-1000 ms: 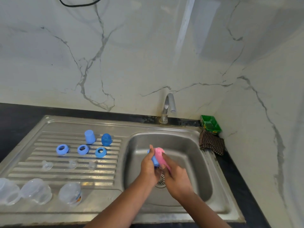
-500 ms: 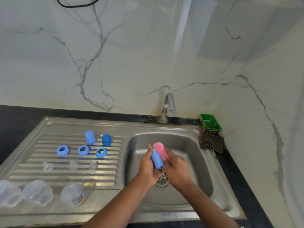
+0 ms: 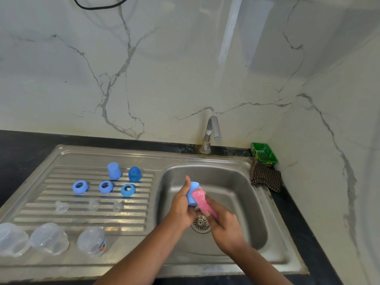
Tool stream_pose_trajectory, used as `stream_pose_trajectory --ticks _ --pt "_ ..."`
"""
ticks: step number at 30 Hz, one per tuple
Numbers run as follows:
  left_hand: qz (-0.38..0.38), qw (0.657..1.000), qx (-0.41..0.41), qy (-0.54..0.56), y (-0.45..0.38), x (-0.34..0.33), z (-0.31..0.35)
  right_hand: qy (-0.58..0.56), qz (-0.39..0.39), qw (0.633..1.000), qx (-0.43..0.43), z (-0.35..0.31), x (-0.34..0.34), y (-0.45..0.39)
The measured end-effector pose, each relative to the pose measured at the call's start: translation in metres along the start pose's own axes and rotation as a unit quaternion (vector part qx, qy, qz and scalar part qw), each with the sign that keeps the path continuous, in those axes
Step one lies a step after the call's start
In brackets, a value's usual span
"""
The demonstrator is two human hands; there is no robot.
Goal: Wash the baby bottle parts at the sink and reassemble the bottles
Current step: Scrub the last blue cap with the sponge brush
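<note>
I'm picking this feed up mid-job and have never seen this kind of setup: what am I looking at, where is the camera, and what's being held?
There is no machine here: a person works with two bare hands, filmed by one wide-angle camera worn on the head, looking forward and down. The left hand holds a light blue bottle cap over the sink basin. The right hand has its grip on a pink scrubber pressed against that cap. No water shows at the tap.

On the ribbed drainboard to the left lie two more blue caps, three blue screw rings, three clear teats and, nearest the camera, three clear bottles. Right of the basin sit a checked cloth and a green tray.
</note>
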State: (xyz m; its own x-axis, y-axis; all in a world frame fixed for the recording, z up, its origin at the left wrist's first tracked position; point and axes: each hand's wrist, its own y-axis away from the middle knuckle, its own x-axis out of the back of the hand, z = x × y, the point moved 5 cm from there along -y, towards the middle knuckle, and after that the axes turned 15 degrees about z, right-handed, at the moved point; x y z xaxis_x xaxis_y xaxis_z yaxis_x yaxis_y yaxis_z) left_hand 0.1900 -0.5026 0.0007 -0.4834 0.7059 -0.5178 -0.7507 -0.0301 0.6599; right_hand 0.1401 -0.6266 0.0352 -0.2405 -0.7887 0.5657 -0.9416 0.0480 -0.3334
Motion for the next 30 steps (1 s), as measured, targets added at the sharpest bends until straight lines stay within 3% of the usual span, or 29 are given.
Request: stream_pose_trajectory --ticks 3,7,11,14,17,23,30 --pt "0.042 0.999 -0.001 -0.024 -0.001 0.006 -0.007 0.021 -0.001 1.000 0.017 0.000 -0.003 0.002" --pt "0.025 0.999 0.026 0.034 0.000 0.001 -0.017 0.032 0.004 0.999 0.009 -0.004 -0.005 -0.013" --pt "0.008 0.999 -0.012 0.038 -0.002 -0.002 -0.016 0.002 0.010 0.999 -0.030 -0.008 -0.005 -0.026" --pt "0.034 0.998 -0.047 -0.018 0.000 -0.003 -0.013 -0.043 0.015 0.996 -0.073 -0.010 -0.004 -0.022" --pt "0.059 0.996 -0.063 0.006 0.004 -0.008 -0.006 -0.059 0.031 0.995 -0.070 -0.011 0.001 -0.010" --pt "0.062 0.998 0.004 0.021 -0.002 -0.006 -0.009 -0.078 0.005 0.996 -0.050 -0.005 0.002 0.006" --pt "0.041 0.999 -0.006 -0.005 0.001 -0.008 -0.012 -0.059 0.023 0.997 -0.046 -0.011 0.007 -0.009"
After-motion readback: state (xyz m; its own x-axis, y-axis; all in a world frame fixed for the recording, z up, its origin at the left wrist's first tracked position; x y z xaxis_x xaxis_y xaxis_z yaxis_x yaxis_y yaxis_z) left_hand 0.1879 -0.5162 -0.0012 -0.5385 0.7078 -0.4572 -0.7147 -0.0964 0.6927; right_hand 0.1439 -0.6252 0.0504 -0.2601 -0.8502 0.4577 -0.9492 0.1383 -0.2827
